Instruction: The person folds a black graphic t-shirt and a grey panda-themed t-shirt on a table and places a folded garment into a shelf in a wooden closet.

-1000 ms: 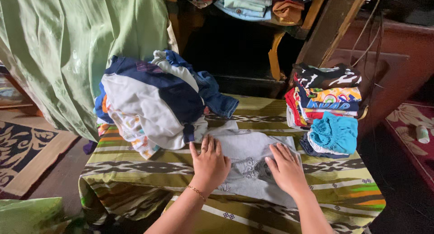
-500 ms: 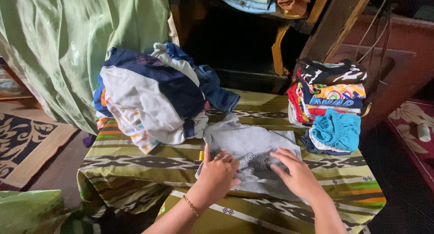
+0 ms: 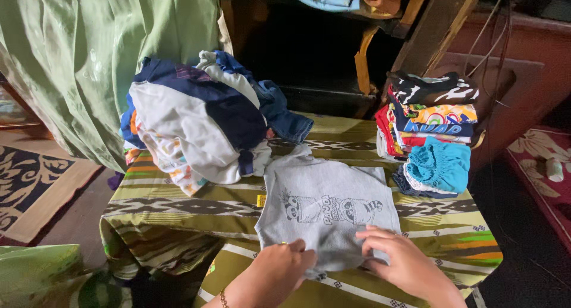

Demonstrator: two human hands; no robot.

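Observation:
A small grey shirt (image 3: 324,210) with a dark cartoon print lies flat on a table covered by a green patterned cloth (image 3: 178,207). My left hand (image 3: 279,272) pinches the shirt's near hem, fingers curled on the fabric. My right hand (image 3: 401,260) rests on the hem's right part, its fingers gripping the edge. A thin bracelet circles my left wrist.
A heap of unfolded clothes (image 3: 196,120) in blue, white and orange sits at the table's left back. A stack of folded colourful clothes (image 3: 431,120) with a turquoise piece (image 3: 440,165) stands at the right back. A green curtain (image 3: 89,52) hangs left; a patterned rug (image 3: 30,183) lies below.
Both hands have slid from the middle of the grey shirt down to its near hem. The shirt now lies spread flat with its print showing.

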